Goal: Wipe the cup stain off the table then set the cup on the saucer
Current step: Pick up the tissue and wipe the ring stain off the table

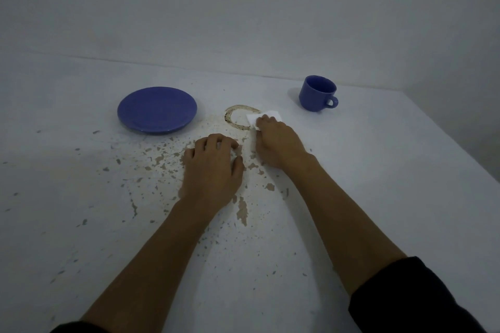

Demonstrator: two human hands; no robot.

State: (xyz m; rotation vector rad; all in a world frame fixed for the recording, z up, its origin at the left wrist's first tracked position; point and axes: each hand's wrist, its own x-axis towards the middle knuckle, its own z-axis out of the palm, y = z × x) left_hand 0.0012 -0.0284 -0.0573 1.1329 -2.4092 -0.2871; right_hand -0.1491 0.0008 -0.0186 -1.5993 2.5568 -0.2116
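Note:
A brown ring-shaped cup stain (232, 116) marks the white table (81, 238) near its middle. My right hand (276, 140) presses a white tissue (261, 117) onto the ring's right side, covering that part. A blue saucer (157, 109) lies empty to the left of the stain. The blue cup (318, 93) stands upright at the back right, handle pointing right, apart from both hands. My left hand (213, 167) rests palm down on the table just in front of the stain, fingers curled, holding nothing.
The table's paint is chipped in many brown flecks (242, 209) around and in front of my hands. A white wall (243, 8) rises behind the table. The table's right edge (457, 138) runs diagonally past the cup.

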